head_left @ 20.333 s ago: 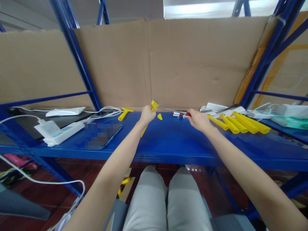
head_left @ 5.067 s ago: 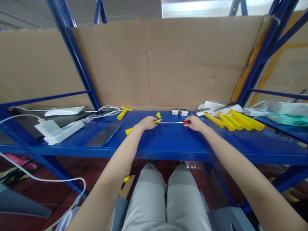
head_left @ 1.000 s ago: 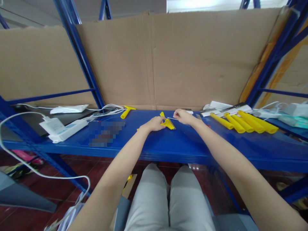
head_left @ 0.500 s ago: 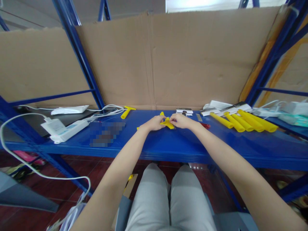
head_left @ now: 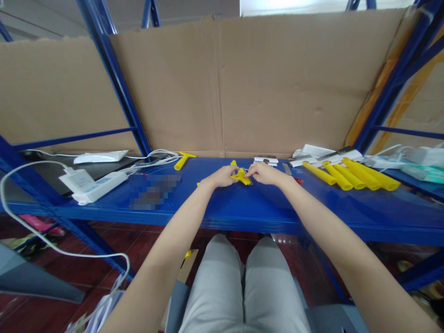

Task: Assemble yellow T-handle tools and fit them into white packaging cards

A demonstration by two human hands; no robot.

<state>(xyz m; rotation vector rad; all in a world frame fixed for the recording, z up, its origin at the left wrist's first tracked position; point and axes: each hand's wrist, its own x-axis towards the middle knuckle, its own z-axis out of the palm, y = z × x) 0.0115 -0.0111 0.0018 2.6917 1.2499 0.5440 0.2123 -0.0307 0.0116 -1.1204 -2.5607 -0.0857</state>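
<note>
On the blue shelf top [head_left: 249, 208], a yellow piece with several arms [head_left: 241, 176] lies between my two hands. My left hand [head_left: 225, 176] grips its left side with the fingers closed round it. At its right, my right hand [head_left: 259, 174] has its fingers drawn together and one fingertip against the yellow piece; whether anything small is between those fingers is too small to tell. A bit of yellow shows beside my left wrist. Just right of my right hand is a red object [head_left: 299, 181], partly hidden by the wrist.
Several yellow tubes [head_left: 360, 175] lie at the right by white packets. A yellow T-shaped piece [head_left: 184, 160] is at the back left. A white power strip [head_left: 100, 187] with cables sits further left. Cardboard [head_left: 222, 88] stands behind.
My right hand has shifted slightly to the right, its fingertips now at the edge of the yellow piece. My left hand stays in place on it.
</note>
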